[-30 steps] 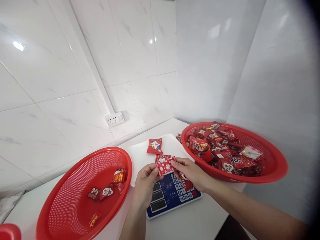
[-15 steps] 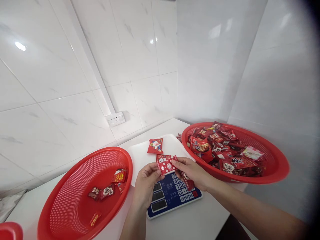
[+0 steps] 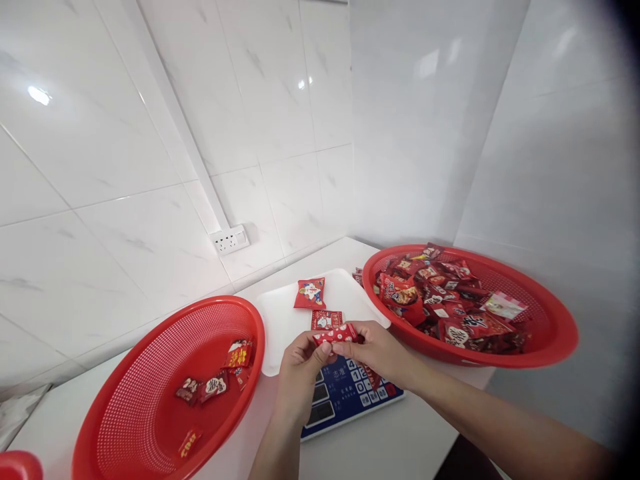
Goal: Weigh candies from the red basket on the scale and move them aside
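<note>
My left hand [image 3: 301, 373] and my right hand [image 3: 383, 350] are both closed on one small red snack packet [image 3: 336, 335] with white round prints, held between fingers and thumbs. A darker red packet [image 3: 369, 377] shows beneath my right palm; whether that hand grips it I cannot tell. Below the hands is the scale's blue keypad panel [image 3: 340, 413], partly covered by them. On the scale's white tray [image 3: 275, 320] lie a red pillow-shaped packet [image 3: 310, 293] and a flat red packet [image 3: 327, 319], the latter just beyond my fingers.
At right stands a red plastic basket [image 3: 555, 327] heaped with red snack packets. A second red basket [image 3: 125, 393] at left holds several packets. Part of another red container [image 3: 20, 465] shows at the lower left corner. A wall socket [image 3: 230, 240] sits behind the white table [image 3: 400, 447].
The packet between my hands has tilted from its flat face showing to a narrow, edge-on view. My left hand has shifted slightly right, uncovering the flat packet on the tray more.
</note>
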### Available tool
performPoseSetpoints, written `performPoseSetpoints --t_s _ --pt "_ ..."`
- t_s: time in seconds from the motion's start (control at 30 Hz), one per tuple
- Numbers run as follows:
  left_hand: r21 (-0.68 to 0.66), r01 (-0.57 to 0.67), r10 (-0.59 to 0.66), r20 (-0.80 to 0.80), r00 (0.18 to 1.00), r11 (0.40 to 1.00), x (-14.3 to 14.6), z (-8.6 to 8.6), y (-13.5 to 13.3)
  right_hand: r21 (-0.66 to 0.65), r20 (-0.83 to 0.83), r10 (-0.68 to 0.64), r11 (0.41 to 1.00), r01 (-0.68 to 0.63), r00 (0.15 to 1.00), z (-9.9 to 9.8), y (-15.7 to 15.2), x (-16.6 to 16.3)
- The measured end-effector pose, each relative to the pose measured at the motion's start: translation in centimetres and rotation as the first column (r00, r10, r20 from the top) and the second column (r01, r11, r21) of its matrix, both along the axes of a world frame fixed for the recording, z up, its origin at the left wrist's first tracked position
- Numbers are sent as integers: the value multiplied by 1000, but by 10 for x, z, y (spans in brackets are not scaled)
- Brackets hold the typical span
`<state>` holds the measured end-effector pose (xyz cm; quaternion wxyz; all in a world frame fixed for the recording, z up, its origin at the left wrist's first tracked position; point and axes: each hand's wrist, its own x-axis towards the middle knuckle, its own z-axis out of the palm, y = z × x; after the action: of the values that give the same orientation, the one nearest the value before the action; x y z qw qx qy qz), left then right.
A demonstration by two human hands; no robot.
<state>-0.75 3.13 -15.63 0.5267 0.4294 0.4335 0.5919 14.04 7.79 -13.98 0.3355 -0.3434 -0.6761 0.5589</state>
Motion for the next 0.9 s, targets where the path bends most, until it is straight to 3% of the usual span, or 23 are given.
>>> performPoseSetpoints --t_s 0.3,0.53,0.77,0.9 --pt "-10 -42 43 35 998 999 1 -4 1 -1 163 -38 999 39 986 8 -4 -3" --pt "5 -56 56 -62 997 998 12 2 -1 215 214 -158 970 111 964 7 -1 -2" --pt "-31 46 -46 10 999 998 16 7 -4 -32 77 -86 996 89 993 2 0 0" --pt "-18 -38 39 50 998 999 21 0 -2 -11 91 -43 999 44 995 7 -1 4"
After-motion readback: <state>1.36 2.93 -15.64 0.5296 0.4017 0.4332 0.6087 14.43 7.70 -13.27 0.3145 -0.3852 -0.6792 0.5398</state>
